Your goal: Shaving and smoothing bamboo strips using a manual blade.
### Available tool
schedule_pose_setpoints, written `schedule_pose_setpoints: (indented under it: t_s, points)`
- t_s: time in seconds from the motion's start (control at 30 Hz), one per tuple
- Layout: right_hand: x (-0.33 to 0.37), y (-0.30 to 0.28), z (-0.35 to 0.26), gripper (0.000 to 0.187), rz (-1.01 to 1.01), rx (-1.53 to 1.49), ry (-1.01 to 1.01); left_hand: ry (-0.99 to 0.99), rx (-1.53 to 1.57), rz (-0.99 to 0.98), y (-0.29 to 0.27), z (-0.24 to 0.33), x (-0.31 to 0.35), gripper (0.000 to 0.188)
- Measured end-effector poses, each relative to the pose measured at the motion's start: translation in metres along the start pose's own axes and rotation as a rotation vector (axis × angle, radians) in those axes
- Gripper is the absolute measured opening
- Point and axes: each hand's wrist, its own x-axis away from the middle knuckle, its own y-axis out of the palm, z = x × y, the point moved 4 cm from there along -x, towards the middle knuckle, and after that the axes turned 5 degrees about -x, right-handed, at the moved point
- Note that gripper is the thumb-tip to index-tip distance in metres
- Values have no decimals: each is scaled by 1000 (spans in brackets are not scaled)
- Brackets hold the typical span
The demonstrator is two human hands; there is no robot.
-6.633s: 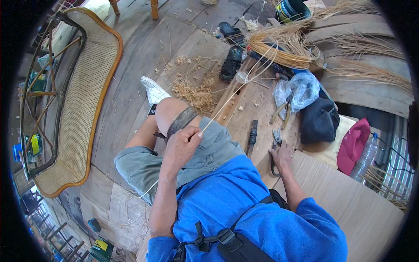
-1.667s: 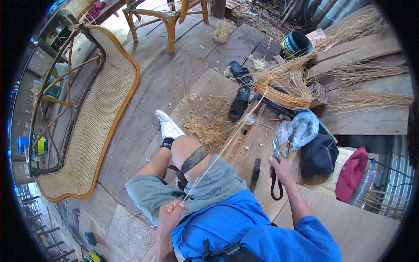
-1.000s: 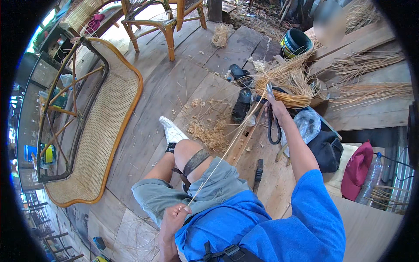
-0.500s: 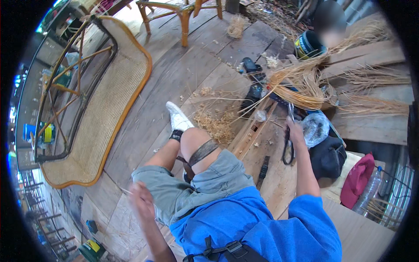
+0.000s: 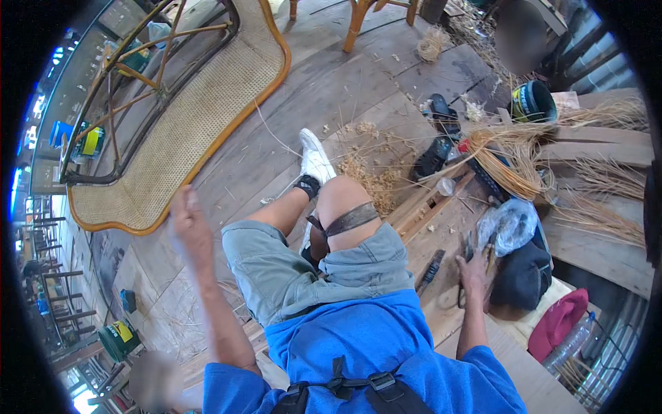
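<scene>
At the near edge of the view, a blue shirt (image 5: 358, 331) with a black strap (image 5: 338, 388) across it gives way to grey-green shorts (image 5: 276, 276) and a bent knee circled by a dark band (image 5: 353, 218). To the right, on the wooden work surface, the right hand (image 5: 474, 272) lies low at the dark-handled shears (image 5: 462, 295), touching them, with a second pair of pliers (image 5: 490, 252) just beside it. The left hand (image 5: 190, 219) is raised well apart from the right, its outline smeared by motion; I cannot tell whether its fingers are clamped on anything, nor whether the right fingers close fully round the shears. Between the two hands' sides, nearer the right, lies a dark sheath-like tool (image 5: 431, 269). Past the right hand sit a clear plastic bag (image 5: 509, 225), a black cloth item (image 5: 524, 277), a maroon cap (image 5: 558, 323) and a clear bottle (image 5: 571, 339). Beyond the knee, a white shoe (image 5: 316, 160) rests near a heap of pale shavings (image 5: 372, 176), and a thin pale strand (image 5: 271, 133) curves between the shoe and the bench. Farther off are dark sandals (image 5: 433, 157), a coil of cane (image 5: 507, 172), a green bucket (image 5: 532, 102) and, on the left, a cane-woven bench (image 5: 207, 124) tipped over.
</scene>
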Motion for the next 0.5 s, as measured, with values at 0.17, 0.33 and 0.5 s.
schedule_pose_setpoints:
  t_s: [0.17, 0.33, 0.5]
  points:
    - [6, 7, -30, 47, 130, -98, -153, 325, 130, 150, -38, 46, -8, 27]
    - [57, 23, -153, 32, -412, -895, -352, 693, 805, -154, -14, 110, 72, 45]
    - [135, 11, -290, 45, -1462, -1566, -390, 630, 932, -929, 14, 136, 145, 68]
